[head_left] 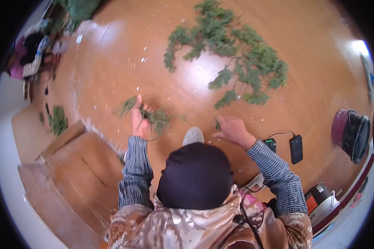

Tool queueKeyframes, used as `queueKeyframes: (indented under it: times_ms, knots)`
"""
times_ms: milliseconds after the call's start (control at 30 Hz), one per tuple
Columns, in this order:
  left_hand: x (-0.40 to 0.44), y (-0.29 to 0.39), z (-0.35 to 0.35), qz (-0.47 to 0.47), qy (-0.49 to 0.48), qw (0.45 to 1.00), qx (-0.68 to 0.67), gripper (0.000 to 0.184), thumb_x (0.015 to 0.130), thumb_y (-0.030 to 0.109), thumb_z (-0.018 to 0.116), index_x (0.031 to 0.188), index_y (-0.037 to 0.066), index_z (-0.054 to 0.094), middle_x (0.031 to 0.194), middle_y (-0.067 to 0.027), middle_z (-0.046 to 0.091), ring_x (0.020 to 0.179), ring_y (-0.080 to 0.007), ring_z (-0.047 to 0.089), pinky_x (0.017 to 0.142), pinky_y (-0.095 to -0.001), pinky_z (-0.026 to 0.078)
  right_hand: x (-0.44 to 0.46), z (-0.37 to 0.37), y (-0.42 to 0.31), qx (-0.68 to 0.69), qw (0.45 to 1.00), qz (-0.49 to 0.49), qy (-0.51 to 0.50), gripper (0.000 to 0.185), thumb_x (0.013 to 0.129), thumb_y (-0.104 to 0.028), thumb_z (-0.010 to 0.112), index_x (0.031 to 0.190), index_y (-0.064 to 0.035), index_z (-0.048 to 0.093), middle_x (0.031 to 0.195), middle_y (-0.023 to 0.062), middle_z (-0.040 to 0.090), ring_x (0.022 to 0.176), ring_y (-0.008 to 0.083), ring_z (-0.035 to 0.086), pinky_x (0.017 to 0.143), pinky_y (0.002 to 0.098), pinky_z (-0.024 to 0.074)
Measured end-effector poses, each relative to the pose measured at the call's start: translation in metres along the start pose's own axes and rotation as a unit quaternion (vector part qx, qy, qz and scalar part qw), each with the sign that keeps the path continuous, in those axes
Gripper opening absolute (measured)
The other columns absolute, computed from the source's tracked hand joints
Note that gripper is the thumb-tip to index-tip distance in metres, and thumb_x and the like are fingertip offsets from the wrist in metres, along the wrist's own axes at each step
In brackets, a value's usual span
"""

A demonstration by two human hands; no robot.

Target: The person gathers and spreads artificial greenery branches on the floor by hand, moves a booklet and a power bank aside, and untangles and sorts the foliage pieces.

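Note:
My left hand (139,121) is closed around a thin bunch of green leafy sprigs (158,119), which stick out on both sides of the fingers above the floor. My right hand (235,131) is turned inward with its fingers curled. A small green sprig (217,124) shows at its fingertips, partly hidden by them. Beyond both hands, a large spread of leafy green branches (253,62) lies on the shiny brown floor (112,79).
Cardboard boxes (77,174) stand at the left, with a small green bunch (59,120) beside them. To the right lie a black power bank (296,148) with a cable and a dark round container (353,135). Another person (31,52) sits at the far left. White scraps dot the floor.

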State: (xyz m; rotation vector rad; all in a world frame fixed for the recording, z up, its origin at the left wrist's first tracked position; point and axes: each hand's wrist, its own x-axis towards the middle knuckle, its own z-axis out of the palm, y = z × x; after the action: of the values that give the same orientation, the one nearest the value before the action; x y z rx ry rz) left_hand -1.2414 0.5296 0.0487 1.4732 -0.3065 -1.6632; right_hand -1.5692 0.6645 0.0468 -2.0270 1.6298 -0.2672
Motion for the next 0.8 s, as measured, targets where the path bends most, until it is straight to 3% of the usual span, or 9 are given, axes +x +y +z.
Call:
queueKeyframes:
  times_ms: [100,233,433,500,533,600,633,700,800]
  knots:
    - [-0.021,0.005,-0.014,-0.018,0.06,0.997,0.053,0.026,0.088,0.034,0.065,0.081,0.014,0.05,0.056,0.0028,0.038,0.055,-0.0151,0.045,0.055,-0.0309,0.043,0.003,-0.021,0.007,-0.073,0.988,-0.112,0.08,0.048,0.075,-0.032,0.071,0.11,-0.003,0.057,0.095,0.0172,0.064,0.08,0.0306,0.063,0.065,0.0408,0.0493]
    - [-0.06,0.034,-0.071,-0.028,0.103,0.994,0.03,0.024,0.088,0.032,0.066,0.083,0.013,0.053,0.058,0.0017,0.044,0.059,-0.0173,0.052,0.062,-0.0351,0.049,0.004,-0.026,0.036,0.011,0.999,-0.04,-0.033,0.045,0.078,-0.026,0.069,0.117,-0.006,0.057,0.102,0.0152,0.064,0.086,0.0317,0.064,0.07,0.0399,0.0508]
    - [-0.095,0.022,-0.16,-0.08,0.208,0.933,0.284,0.033,0.08,0.04,0.074,0.082,0.009,0.061,0.067,0.0007,0.054,0.058,-0.0106,0.051,0.053,-0.0262,0.042,0.006,-0.039,0.057,0.022,0.999,0.032,-0.03,0.028,0.084,-0.021,0.063,0.11,-0.0088,0.062,0.099,0.0128,0.065,0.085,0.0331,0.063,0.071,0.0405,0.0511]
    - [-0.105,-0.01,-0.171,-0.032,0.127,0.91,0.394,0.037,0.079,0.04,0.074,0.089,0.006,0.062,0.08,-0.0027,0.06,0.071,-0.0122,0.055,0.064,-0.029,0.046,0.006,-0.041,0.078,0.012,0.998,0.045,0.036,0.023,0.085,-0.019,0.062,0.105,-0.0087,0.064,0.099,0.0122,0.065,0.085,0.0333,0.063,0.072,0.0403,0.0511]
    - [-0.11,-0.014,-0.16,-0.135,0.131,0.846,0.499,0.049,0.078,0.042,0.074,0.103,0.001,0.062,0.096,-0.0075,0.064,0.086,-0.0171,0.06,0.077,-0.0327,0.049,0.008,-0.049,0.088,-0.016,0.993,0.087,0.079,0.021,0.085,-0.018,0.062,0.103,-0.0088,0.065,0.098,0.0115,0.065,0.085,0.032,0.063,0.073,0.0392,0.0512]
    - [-0.127,-0.025,-0.136,-0.194,-0.004,0.878,0.438,0.067,0.071,0.036,0.081,0.12,-0.002,0.056,0.118,-0.0128,0.061,0.109,-0.0217,0.058,0.096,-0.034,0.045,0.014,-0.067,0.113,-0.045,0.975,0.13,0.175,0.021,0.086,-0.018,0.062,0.105,-0.0095,0.065,0.103,0.0118,0.064,0.092,0.0305,0.061,0.077,0.0378,0.0504]
    - [-0.117,-0.059,-0.188,-0.152,-0.005,0.828,0.539,0.066,0.068,0.027,0.084,0.12,-0.002,0.056,0.113,-0.0114,0.064,0.104,-0.0209,0.061,0.093,-0.0343,0.048,0.018,-0.077,0.126,-0.048,0.964,0.128,0.227,0.024,0.086,-0.018,0.062,0.108,-0.0101,0.064,0.109,0.0128,0.062,0.099,0.0303,0.059,0.081,0.0376,0.0495]
    - [-0.137,-0.033,-0.126,-0.137,-0.039,0.82,0.554,0.064,0.065,0.022,0.085,0.117,-0.003,0.057,0.109,-0.008,0.066,0.098,-0.0199,0.063,0.091,-0.0335,0.049,0.025,-0.091,0.151,-0.118,0.935,0.155,0.295,0.035,0.086,-0.022,0.062,0.119,-0.0115,0.057,0.119,0.0149,0.056,0.109,0.032,0.054,0.086,0.0399,0.0473]
    - [-0.123,-0.034,-0.196,-0.097,-0.092,0.819,0.558,0.064,0.065,0.023,0.084,0.116,-0.003,0.055,0.105,-0.0098,0.068,0.095,-0.024,0.065,0.087,-0.0345,0.051,0.037,-0.087,0.178,-0.2,0.895,0.263,0.299,0.054,0.083,-0.025,0.066,0.132,-0.0166,0.046,0.131,0.017,0.046,0.118,0.0356,0.046,0.092,0.0418,0.0448]
